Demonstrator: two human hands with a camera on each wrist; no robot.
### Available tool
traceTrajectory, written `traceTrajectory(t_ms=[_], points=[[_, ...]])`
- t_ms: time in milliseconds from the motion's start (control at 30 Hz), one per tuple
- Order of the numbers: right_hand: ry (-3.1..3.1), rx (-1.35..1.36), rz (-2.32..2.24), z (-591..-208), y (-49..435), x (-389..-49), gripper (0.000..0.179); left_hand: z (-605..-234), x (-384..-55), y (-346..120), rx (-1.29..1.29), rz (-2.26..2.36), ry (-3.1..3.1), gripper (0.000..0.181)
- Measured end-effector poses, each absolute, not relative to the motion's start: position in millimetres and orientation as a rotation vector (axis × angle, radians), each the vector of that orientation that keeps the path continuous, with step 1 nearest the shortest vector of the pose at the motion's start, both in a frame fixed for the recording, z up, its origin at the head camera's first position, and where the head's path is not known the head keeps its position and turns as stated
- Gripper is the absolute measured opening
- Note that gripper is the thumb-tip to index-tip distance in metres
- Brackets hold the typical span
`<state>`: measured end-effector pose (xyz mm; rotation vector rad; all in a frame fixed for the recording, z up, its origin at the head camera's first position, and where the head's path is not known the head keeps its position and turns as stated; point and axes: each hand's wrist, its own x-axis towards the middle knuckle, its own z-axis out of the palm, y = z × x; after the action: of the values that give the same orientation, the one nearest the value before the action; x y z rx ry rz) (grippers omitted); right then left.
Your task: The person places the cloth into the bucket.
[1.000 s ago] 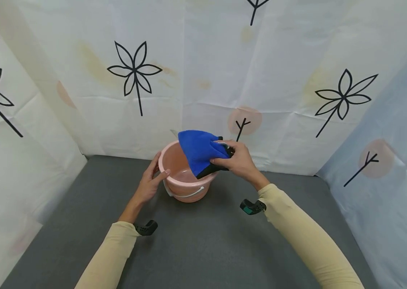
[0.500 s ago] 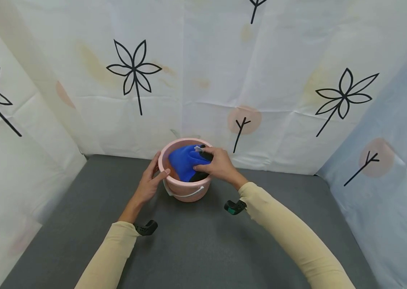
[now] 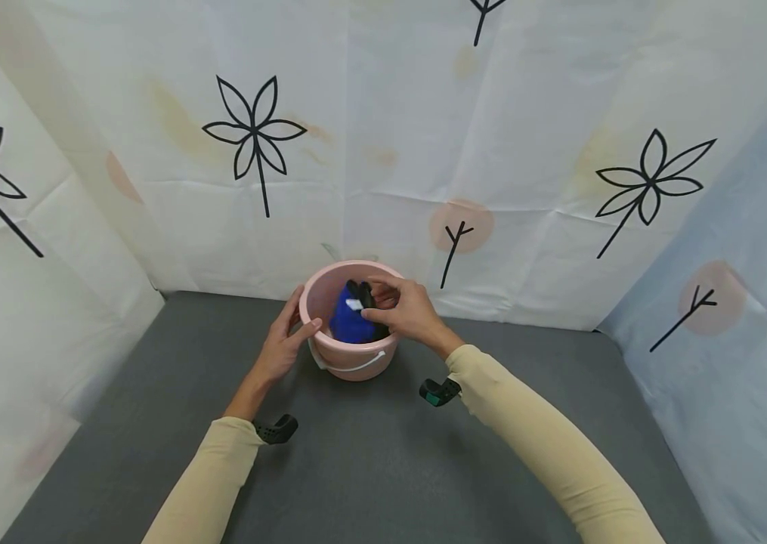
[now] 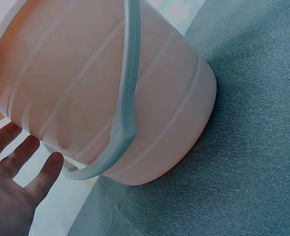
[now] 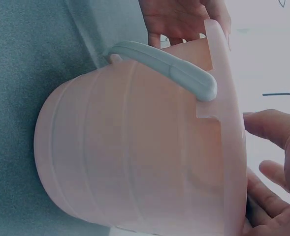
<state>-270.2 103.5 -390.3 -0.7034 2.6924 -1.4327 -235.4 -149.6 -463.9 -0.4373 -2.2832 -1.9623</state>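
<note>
A pink bucket [image 3: 356,359] with a white handle [image 5: 167,66] stands upright on the dark table. My left hand [image 3: 282,340] holds its left rim, thumb over the edge and fingers along the outer wall; in the left wrist view those fingers [image 4: 24,155] lie against the side. Down inside the bucket is a crumpled blue cloth item [image 3: 351,323] with black edging and a small white tag; its exact kind is unclear. Over the right part of the mouth is my right hand [image 3: 412,308], its thumb and fingers apart just above the cloth.
The dark grey tabletop [image 3: 369,468] reaches the patterned white curtain [image 3: 383,151] behind the bucket. More curtain hangs at the left and right sides. A black band [image 3: 440,391] is on the right wrist and another [image 3: 276,429] on the left.
My right hand has moved left and down to the bucket, and the blue cloth has gone from above the rim to inside, leaving the fingers. My left hand has stayed on the rim.
</note>
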Motion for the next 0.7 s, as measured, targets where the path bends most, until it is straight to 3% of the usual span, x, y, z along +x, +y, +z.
traceTrajectory(t_ms=[400,700], points=[[2.619,-0.682,-1.536,-390.4,109.6,-267.6,0.059,-465.4,-237.5,-150.3,-0.453,-1.947,-2.293,0.075],[2.636,-0.724,-1.682,-387.7,140.8,-256.8,0.058,-460.1,-237.8,-154.3,-0.439,-1.907,-2.34,0.076]])
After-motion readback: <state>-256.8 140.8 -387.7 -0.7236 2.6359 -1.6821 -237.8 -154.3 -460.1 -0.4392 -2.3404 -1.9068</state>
